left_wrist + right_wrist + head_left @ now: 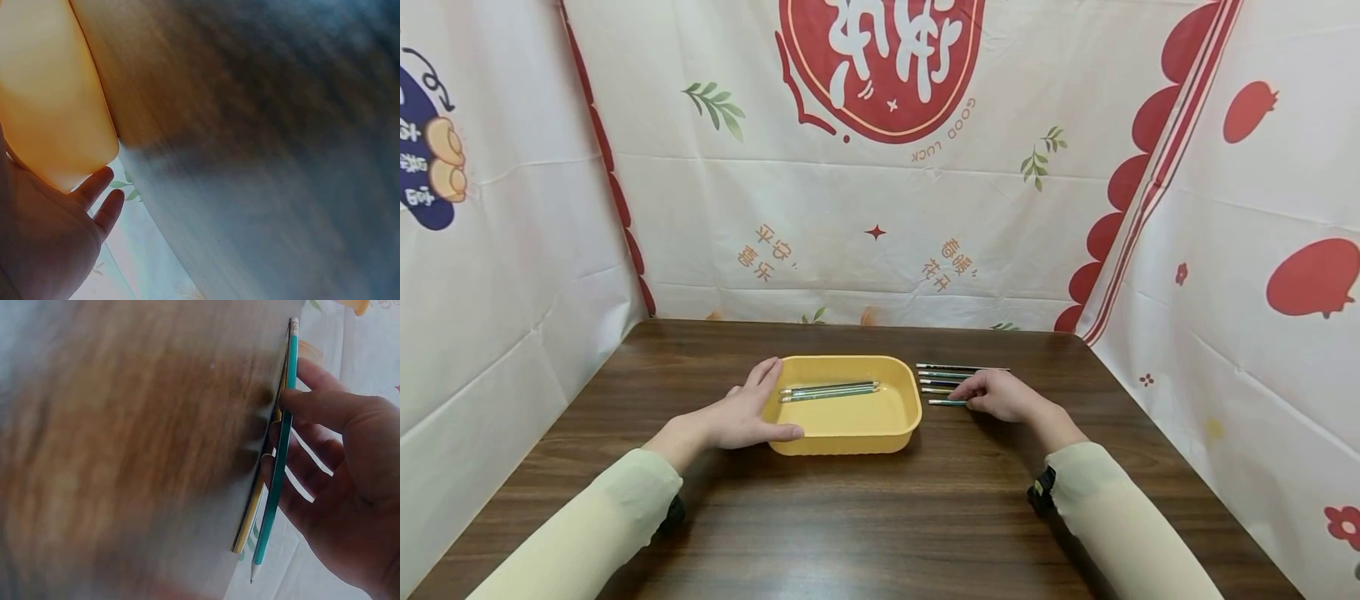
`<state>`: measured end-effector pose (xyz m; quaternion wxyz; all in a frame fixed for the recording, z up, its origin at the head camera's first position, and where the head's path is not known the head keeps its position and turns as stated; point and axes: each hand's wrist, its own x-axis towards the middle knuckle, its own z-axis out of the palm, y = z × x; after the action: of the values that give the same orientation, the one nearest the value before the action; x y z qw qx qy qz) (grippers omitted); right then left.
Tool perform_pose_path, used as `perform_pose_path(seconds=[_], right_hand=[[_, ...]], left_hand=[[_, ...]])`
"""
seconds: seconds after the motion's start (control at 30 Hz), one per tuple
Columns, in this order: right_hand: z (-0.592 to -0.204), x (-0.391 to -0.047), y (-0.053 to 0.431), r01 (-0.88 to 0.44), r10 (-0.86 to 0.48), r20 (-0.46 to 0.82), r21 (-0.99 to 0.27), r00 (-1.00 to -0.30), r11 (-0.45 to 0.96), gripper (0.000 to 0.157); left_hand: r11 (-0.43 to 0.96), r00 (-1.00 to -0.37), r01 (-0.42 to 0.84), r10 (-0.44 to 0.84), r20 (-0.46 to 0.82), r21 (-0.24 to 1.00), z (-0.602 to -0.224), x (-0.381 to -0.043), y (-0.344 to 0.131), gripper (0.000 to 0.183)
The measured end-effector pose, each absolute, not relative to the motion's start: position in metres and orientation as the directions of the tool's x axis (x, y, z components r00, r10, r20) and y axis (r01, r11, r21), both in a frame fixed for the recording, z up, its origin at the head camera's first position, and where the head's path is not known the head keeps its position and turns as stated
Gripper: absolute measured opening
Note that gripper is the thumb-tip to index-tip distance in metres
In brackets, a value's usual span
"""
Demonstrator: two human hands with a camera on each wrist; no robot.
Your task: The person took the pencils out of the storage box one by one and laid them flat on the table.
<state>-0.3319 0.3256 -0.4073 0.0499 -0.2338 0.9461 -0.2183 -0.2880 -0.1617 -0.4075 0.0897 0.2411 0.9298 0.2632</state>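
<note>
A yellow plastic tray (850,444) stands on the brown table. My left hand (747,417) grips its left end, thumb over the near rim and fingers at the far-left corner. Two fingers (109,212) show beside the tray wall in the left wrist view. Several pencils (829,390) lie together inside the tray. To its right, my right hand (1000,395) pinches a green pencil (284,444) with a white eraser end, thumb against its side. Behind it in the right wrist view is a yellow-and-black pencil (249,515).
Several more pencils (943,373) lie in a row on the table (880,517), right of the tray, partly covered by the right hand. Printed white cloth (850,192) hangs behind the table and along both sides.
</note>
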Motion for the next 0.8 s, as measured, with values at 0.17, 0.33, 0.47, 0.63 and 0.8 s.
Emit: perform_pose_path(seconds=[0.17,0.33,0.47,0.63,0.8], right_hand=[[-0.409,-0.334,0.322,-0.427,-0.465,0.01,-0.417,-0.885,0.803,0.029],[-0.409,-0.335,0.319,-0.439,-0.472,0.021,-0.402,-0.882,0.803,0.029],[-0.41,-0.334,0.317,-0.429,-0.462,0.017,-0.404,-0.886,0.808,0.03],[-0.409,-0.333,0.315,-0.417,-0.452,0.01,-0.409,-0.892,0.812,0.03],[-0.407,-0.332,0.314,-0.423,-0.457,0.018,-0.414,-0.889,0.806,0.03]], left_hand=[[0.748,-0.872,0.391,0.488,-0.045,0.536,-0.408,-0.288,-0.162,0.132],[0.751,-0.874,0.384,0.484,-0.05,0.537,-0.409,-0.288,-0.162,0.132],[0.752,-0.873,0.384,0.484,-0.054,0.536,-0.408,-0.287,-0.162,0.132],[0.752,-0.872,0.388,0.487,-0.052,0.533,-0.408,-0.288,-0.162,0.132],[0.75,-0.87,0.395,0.491,-0.046,0.53,-0.408,-0.289,-0.163,0.133]])
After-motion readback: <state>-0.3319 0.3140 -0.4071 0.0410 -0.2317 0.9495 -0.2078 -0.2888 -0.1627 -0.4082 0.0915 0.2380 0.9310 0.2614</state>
